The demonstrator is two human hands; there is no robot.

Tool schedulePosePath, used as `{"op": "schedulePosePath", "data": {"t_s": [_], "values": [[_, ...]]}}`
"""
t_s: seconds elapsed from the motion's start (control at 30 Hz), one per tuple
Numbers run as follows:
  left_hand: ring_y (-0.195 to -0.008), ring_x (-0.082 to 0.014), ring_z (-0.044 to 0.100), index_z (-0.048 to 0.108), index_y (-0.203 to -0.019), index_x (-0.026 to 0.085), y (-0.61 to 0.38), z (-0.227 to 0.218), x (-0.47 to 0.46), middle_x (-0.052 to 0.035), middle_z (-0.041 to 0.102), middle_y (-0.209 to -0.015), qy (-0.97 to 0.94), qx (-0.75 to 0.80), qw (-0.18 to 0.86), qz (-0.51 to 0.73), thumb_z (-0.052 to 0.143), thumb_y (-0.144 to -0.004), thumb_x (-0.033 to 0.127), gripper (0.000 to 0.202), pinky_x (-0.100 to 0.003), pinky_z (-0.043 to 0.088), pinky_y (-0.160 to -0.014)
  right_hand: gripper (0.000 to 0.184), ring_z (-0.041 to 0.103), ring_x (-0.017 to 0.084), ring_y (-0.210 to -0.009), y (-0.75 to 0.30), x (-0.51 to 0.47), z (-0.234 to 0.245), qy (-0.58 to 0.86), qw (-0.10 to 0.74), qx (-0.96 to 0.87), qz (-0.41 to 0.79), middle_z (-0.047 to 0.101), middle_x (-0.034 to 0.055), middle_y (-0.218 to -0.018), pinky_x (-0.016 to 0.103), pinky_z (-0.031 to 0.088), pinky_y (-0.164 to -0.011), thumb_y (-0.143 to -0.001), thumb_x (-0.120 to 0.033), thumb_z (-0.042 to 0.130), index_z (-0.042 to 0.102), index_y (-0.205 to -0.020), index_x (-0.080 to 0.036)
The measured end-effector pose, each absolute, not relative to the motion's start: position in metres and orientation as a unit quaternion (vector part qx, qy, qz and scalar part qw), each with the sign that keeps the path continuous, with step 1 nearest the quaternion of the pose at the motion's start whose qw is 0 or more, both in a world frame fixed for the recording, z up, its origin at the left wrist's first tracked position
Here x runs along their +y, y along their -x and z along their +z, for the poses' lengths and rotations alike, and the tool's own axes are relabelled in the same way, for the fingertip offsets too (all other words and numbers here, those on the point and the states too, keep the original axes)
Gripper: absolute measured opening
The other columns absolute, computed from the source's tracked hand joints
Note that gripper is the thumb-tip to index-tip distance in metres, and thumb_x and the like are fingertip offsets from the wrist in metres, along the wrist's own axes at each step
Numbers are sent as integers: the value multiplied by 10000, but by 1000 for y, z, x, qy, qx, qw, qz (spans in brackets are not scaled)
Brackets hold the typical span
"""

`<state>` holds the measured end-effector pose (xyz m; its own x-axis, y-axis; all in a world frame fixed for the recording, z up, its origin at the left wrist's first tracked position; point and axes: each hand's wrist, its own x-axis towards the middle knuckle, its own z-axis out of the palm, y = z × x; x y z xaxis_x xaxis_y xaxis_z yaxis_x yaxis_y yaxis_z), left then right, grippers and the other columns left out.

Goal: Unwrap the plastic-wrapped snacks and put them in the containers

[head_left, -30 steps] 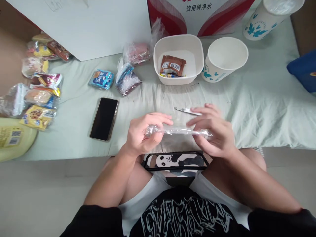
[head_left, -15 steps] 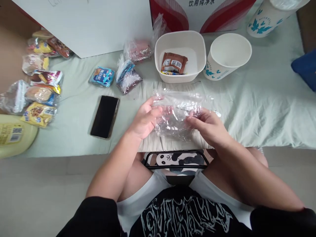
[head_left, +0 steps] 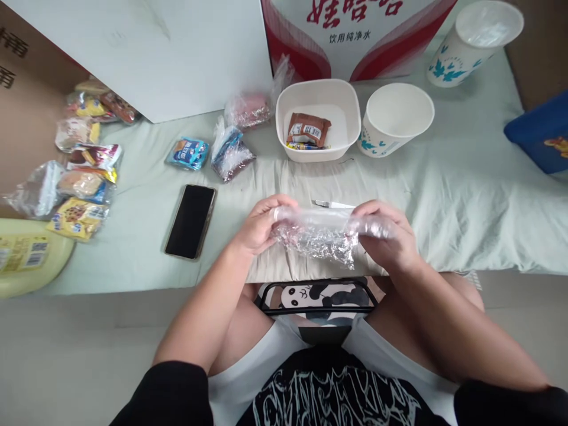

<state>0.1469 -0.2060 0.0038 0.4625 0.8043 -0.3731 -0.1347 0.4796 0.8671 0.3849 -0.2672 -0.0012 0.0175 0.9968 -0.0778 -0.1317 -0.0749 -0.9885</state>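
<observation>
A clear plastic bag (head_left: 317, 234) stretches between my two hands, above the front part of the cloth-covered surface. My left hand (head_left: 262, 225) grips its left end, fingers curled around the film. At the other end my right hand (head_left: 388, 234) is closed on the bag, with some crumpled film lying over the fingers. Behind the bag a thin tool with a white handle and metal tip (head_left: 332, 204) lies on the cloth, partly hidden by the bag and my right hand. Beyond it stands a white square tub (head_left: 317, 155) holding a brown snack packet (head_left: 309, 128) and a small yellow-and-blue one.
Paper cups (head_left: 393, 127) stand right of the tub. Left lie a phone (head_left: 190, 222), a blue packet (head_left: 189, 154), bagged snacks (head_left: 233, 154) and several packets (head_left: 80, 219) beside a yellow container (head_left: 31, 254). White boxes (head_left: 208, 59) rise behind; a blue object (head_left: 541, 136) is far right.
The bag, spread out before, is now gathered into a narrow band between my hands. The white-handled tool behind it shows more. My view has shifted slightly.
</observation>
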Motion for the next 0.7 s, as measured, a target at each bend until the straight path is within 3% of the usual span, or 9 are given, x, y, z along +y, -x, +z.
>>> {"op": "schedulePosePath", "data": {"t_s": [0.1,0.17,0.3,0.4,0.5,0.6,0.7], "values": [[-499,-122,514,630,-680,197,-146,4,-202,-10,602,-606,-419,403,753,308,647,-716,500,305,-254,408,-437,540,658,221,-700,-389,-267,1,461,495,-500,541,714,69,-738,414,562,-704,-909,-711,513,784,-793,-260],[-527,-107,494,635,-715,189,-143,1,-199,-4,593,-647,-456,420,725,300,683,-730,471,286,-242,375,-463,659,701,240,-787,-394,-265,1,462,454,-550,526,754,87,-806,443,580,-808,-953,-759,419,809,-805,-249],[-575,-82,493,654,-938,198,-136,-6,-199,31,601,-748,-527,440,673,276,782,-692,258,284,-224,370,-529,406,719,266,-1115,-411,-263,5,448,318,-655,520,784,104,-1081,455,566,-1002,-961,-582,627,825,-829,-253],[-631,-103,572,640,-1106,214,-135,-5,-201,29,619,-784,-534,413,699,236,763,-722,233,404,-227,416,-571,290,660,266,-1272,-419,-264,10,453,355,-621,532,731,113,-1262,447,561,-1045,-947,-526,684,783,-951,-253],[-625,-117,609,581,-1256,231,-139,0,-204,32,639,-762,-528,382,735,185,777,-759,247,535,-229,431,-565,365,718,200,-984,-408,-268,12,438,350,-570,600,745,90,-1082,348,609,-829,-906,-514,733,680,-1123,-225],[-641,-141,656,523,-1314,240,-146,3,-205,-5,706,-831,-474,343,789,186,835,-762,378,649,-251,480,-575,265,535,99,-612,-385,-271,8,429,237,-601,632,597,-20,-705,242,458,-547,-880,-429,746,637,-871,-187],[-797,-209,731,541,-1298,249,-156,2,-208,-62,750,-968,-385,299,829,273,877,-669,617,803,-317,571,-678,290,451,85,-575,-367,-273,2,449,273,-564,637,520,-30,-658,245,376,-509,-918,-433,673,582,-787,-191]]}}
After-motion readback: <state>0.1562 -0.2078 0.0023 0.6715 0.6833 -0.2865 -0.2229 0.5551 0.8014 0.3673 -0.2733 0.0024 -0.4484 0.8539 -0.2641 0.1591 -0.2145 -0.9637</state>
